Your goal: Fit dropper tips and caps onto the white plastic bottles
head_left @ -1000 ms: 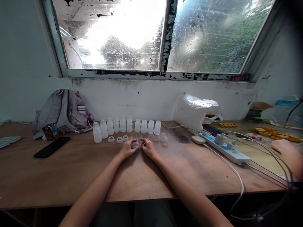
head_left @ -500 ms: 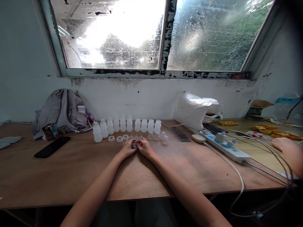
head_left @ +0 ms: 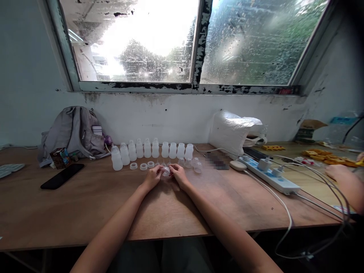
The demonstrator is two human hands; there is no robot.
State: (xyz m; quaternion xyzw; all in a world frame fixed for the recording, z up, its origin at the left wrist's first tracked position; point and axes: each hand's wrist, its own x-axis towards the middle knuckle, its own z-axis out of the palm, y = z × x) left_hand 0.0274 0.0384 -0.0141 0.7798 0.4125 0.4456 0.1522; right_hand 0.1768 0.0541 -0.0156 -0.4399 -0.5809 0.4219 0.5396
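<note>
While both forearms reach in over the brown table (head_left: 159, 220), the left hand (head_left: 153, 177) and the right hand (head_left: 178, 176) meet near its middle. Their fingers are bent and hold between them one small clear round piece (head_left: 166, 171), the left hand at its left side and the right hand at its right side. Its exact shape is too small to tell.

To the left, just beyond the left hand, three whitish rings (head_left: 143, 166) lie flat on the table. Directly behind the hands stand small clear pointed pieces (head_left: 157, 162), which are partly hidden by the fingers. To the right there is a group of clear dome-shaped covers (head_left: 197, 167).

Farther on, ten whitish bottles (head_left: 147, 149) stand upright in a row. The six at the left have tops on them, and the four at the right have none.

At the left side lies a black phone (head_left: 62, 176), with a small brown carton (head_left: 60, 158) behind it and a grey backpack (head_left: 75, 131) against the wall. At the right side are a white power strip (head_left: 277, 184) with cables, a white plastic bag (head_left: 230, 131), yellow pieces (head_left: 318, 156) and another person's hand (head_left: 335, 173). Farthest is the window (head_left: 241, 49), whose frame has peeling paint.
</note>
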